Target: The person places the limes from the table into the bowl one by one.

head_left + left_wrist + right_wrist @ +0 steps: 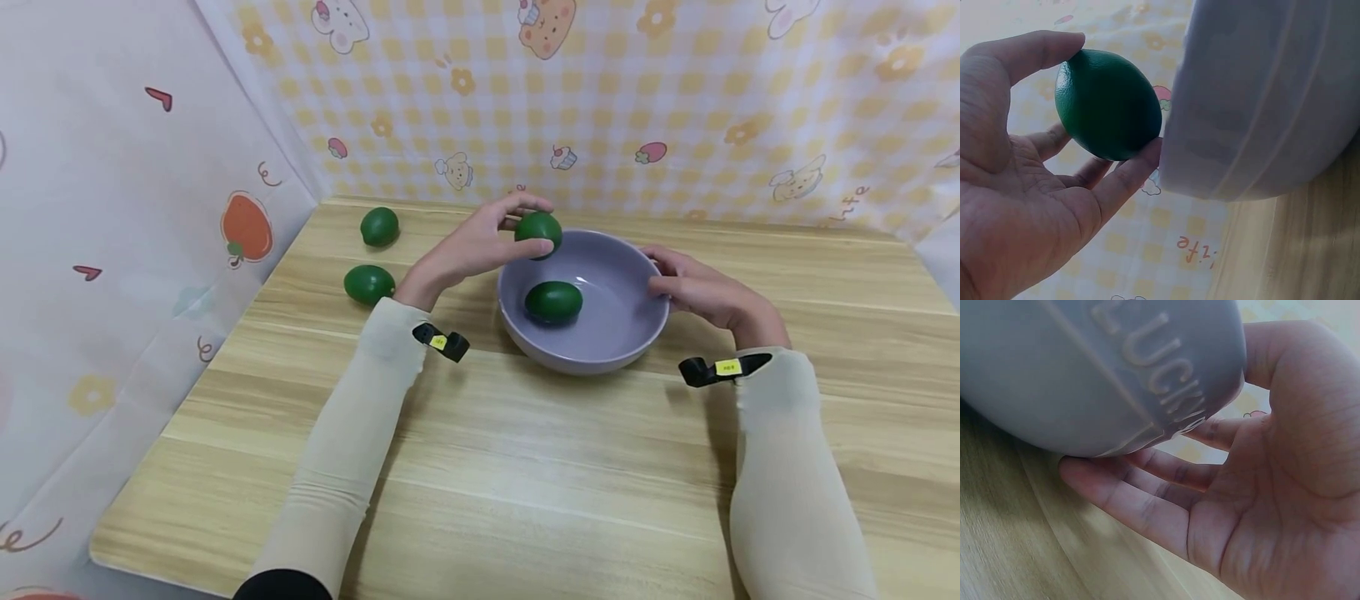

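Note:
Between thumb and fingers my left hand (483, 239) holds a green lime (538, 233) at the left rim of a greyish-purple bowl (615, 312). The left wrist view shows this lime (1108, 105) pinched at its ends, close beside the bowl's outer wall (1254, 106). A second lime (553, 302) lies inside the bowl, toward its left side. On the bowl's right, my right hand (705, 289) grips the rim, thumb over the edge. Seen from the right wrist, the fingers (1141, 503) reach under the bowl's side, which bears raised letters (1166, 369).
Two more limes lie left of the bowl: one lime (380, 227) near the back edge, another lime (369, 285) beside my left wrist. The wooden table (555, 483) ends at a patterned cloth (600, 108) behind and a white sheet (135, 208) on the left.

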